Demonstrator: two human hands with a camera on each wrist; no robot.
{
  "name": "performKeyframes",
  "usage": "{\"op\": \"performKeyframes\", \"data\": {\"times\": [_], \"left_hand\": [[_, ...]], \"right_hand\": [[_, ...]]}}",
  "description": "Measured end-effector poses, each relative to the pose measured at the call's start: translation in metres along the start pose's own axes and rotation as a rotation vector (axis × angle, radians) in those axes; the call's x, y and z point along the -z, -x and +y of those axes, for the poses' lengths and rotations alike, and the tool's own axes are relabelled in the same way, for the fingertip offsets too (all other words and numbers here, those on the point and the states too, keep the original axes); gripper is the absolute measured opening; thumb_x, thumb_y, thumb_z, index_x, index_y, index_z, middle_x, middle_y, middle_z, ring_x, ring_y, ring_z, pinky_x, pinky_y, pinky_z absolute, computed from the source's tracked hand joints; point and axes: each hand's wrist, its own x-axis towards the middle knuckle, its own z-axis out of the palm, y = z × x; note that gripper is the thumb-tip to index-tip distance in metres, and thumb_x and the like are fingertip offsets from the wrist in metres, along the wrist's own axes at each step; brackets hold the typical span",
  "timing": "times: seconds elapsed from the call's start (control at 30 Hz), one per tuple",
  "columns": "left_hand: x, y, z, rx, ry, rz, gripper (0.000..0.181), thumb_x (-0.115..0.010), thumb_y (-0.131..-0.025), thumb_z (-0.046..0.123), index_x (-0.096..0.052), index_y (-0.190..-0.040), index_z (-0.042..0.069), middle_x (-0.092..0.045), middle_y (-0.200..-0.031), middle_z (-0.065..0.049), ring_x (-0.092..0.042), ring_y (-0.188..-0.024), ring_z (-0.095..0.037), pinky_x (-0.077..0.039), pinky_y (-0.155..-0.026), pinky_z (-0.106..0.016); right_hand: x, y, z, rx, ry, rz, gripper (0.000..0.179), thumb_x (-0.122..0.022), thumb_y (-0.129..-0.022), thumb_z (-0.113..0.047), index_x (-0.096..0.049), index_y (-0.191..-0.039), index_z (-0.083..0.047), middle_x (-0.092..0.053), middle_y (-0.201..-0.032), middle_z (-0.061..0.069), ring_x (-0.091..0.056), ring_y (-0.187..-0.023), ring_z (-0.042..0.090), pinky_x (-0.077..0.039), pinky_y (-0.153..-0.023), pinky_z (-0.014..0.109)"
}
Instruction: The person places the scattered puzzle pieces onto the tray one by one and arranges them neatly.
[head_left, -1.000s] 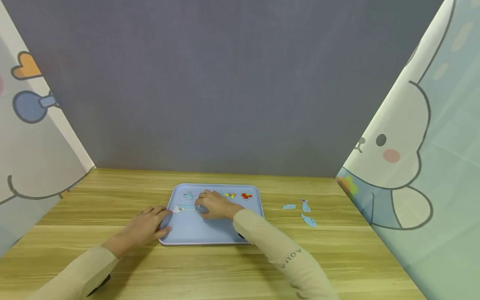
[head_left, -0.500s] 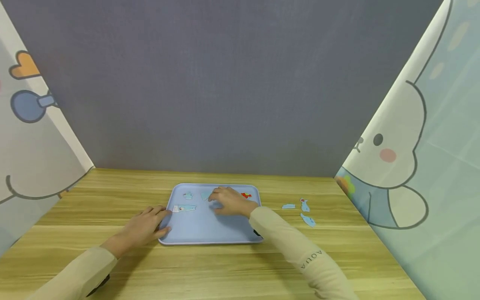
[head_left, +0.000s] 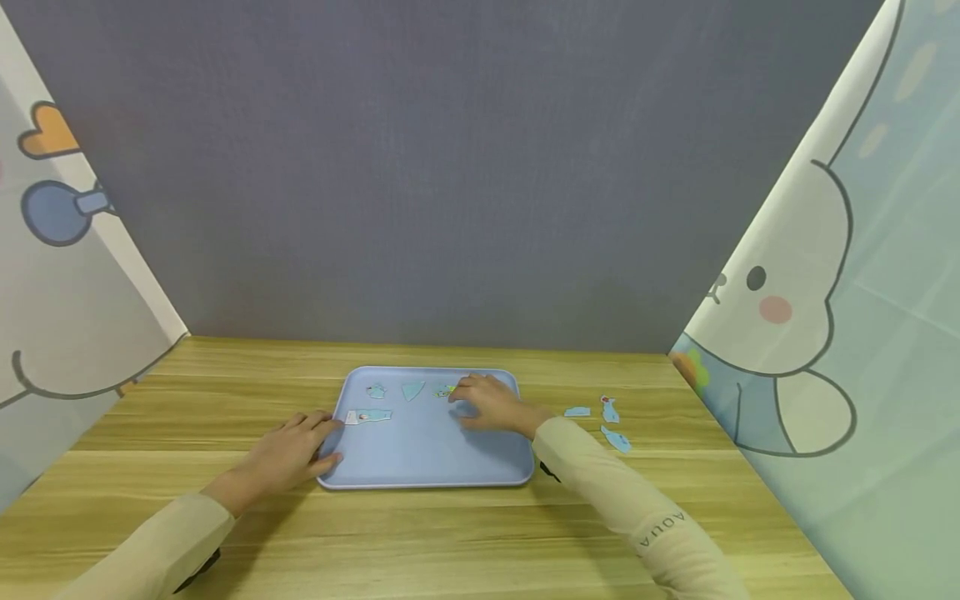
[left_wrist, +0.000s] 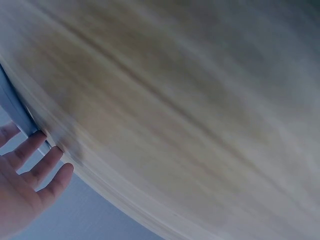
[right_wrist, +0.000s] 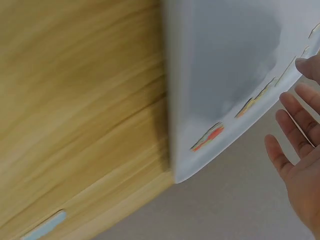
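Note:
A pale blue tray [head_left: 420, 467] lies on the table, with several flat puzzle-like pieces along its far side. Among them are a triangular light blue piece [head_left: 412, 390], a small light blue piece [head_left: 376, 391] and a longer blue-and-white piece [head_left: 368, 417]. My left hand [head_left: 294, 450] rests at the tray's left edge, fingers extended against the rim. Over the tray's right half hovers my right hand [head_left: 495, 406], fingers loosely bent and holding nothing visible. It is nearest a yellow-green piece [head_left: 442, 392]. It hides a red piece [right_wrist: 207, 137], which shows in the right wrist view.
To the tray's right, three light blue pieces lie on the wooden table [head_left: 420, 542]: a flat one [head_left: 577, 412], one with a red spot [head_left: 611, 410] and a slanted one [head_left: 616, 439]. A grey panel [head_left: 427, 183] stands behind, with printed cloth on both sides.
My right hand has moved rightward across the tray, away from the longer blue-and-white piece. This uncovers the triangular piece and now covers the red one. My left hand stays in place.

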Motion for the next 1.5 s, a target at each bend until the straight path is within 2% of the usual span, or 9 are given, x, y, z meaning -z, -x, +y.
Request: {"op": "performKeyframes", "data": {"times": [0.13, 0.47, 0.7, 0.93, 1.13, 1.27, 1.5], "left_hand": [[-0.001, 0.000, 0.000, 0.001, 0.000, 0.002, 0.048, -0.064, -0.082, 0.038, -0.058, -0.118, 0.006, -0.055, -0.120, -0.016, -0.055, -0.103, -0.037, -0.048, -0.078, -0.059], [0.001, 0.001, 0.001, 0.003, -0.007, 0.005, 0.047, -0.064, -0.083, 0.038, -0.059, -0.117, 0.006, -0.056, -0.120, -0.017, -0.055, -0.103, -0.038, -0.047, -0.079, -0.060], [0.001, 0.001, 0.002, -0.001, -0.007, 0.011, 0.047, -0.064, -0.082, 0.037, -0.059, -0.117, 0.005, -0.056, -0.119, -0.017, -0.056, -0.102, -0.038, -0.047, -0.078, -0.060], [0.000, 0.000, 0.001, 0.005, 0.000, 0.007, 0.048, -0.064, -0.082, 0.038, -0.059, -0.117, 0.006, -0.055, -0.120, -0.016, -0.055, -0.102, -0.038, -0.047, -0.080, -0.060], [0.000, 0.000, 0.001, 0.010, 0.000, 0.004, 0.048, -0.064, -0.082, 0.038, -0.059, -0.117, 0.006, -0.056, -0.120, -0.016, -0.055, -0.103, -0.038, -0.047, -0.080, -0.059], [0.000, 0.000, 0.000, 0.007, 0.000, 0.005, 0.048, -0.064, -0.082, 0.038, -0.059, -0.117, 0.006, -0.056, -0.120, -0.016, -0.055, -0.104, -0.038, -0.047, -0.080, -0.059], [0.000, 0.000, 0.001, 0.006, -0.006, 0.007, 0.047, -0.063, -0.083, 0.038, -0.059, -0.117, 0.006, -0.056, -0.120, -0.016, -0.054, -0.105, -0.040, -0.046, -0.082, -0.061]], "right_hand": [[0.000, 0.011, 0.009, 0.005, -0.018, 0.024, 0.033, -0.068, -0.080, -0.022, -0.063, -0.111, -0.010, -0.060, -0.114, 0.003, -0.051, -0.111, 0.021, -0.045, -0.091, 0.043], [-0.005, 0.039, 0.033, -0.028, -0.051, 0.055, 0.030, -0.069, -0.079, -0.018, -0.064, -0.107, -0.008, -0.061, -0.109, 0.004, -0.052, -0.110, 0.024, -0.044, -0.092, 0.048], [-0.008, 0.059, 0.050, -0.113, -0.088, 0.060, 0.032, -0.068, -0.081, -0.021, -0.063, -0.111, -0.009, -0.060, -0.114, 0.004, -0.051, -0.113, 0.025, -0.042, -0.094, 0.052], [-0.006, 0.078, 0.064, -0.141, -0.115, 0.107, 0.031, -0.068, -0.080, -0.017, -0.064, -0.108, -0.006, -0.063, -0.110, 0.007, -0.053, -0.106, 0.026, -0.044, -0.090, 0.049], [-0.007, 0.091, 0.078, -0.125, -0.052, 0.155, 0.029, -0.070, -0.078, -0.016, -0.064, -0.105, -0.004, -0.064, -0.106, 0.009, -0.057, -0.103, 0.028, -0.042, -0.096, 0.049], [-0.010, 0.100, 0.086, -0.116, -0.033, 0.186, 0.030, -0.070, -0.077, -0.014, -0.064, -0.104, -0.003, -0.064, -0.104, 0.009, -0.058, -0.098, 0.028, -0.048, -0.088, 0.046], [-0.013, 0.115, 0.098, -0.193, -0.050, 0.183, 0.032, -0.071, -0.076, -0.014, -0.064, -0.106, -0.004, -0.064, -0.107, 0.009, -0.056, -0.097, 0.026, -0.050, -0.084, 0.043]]}}
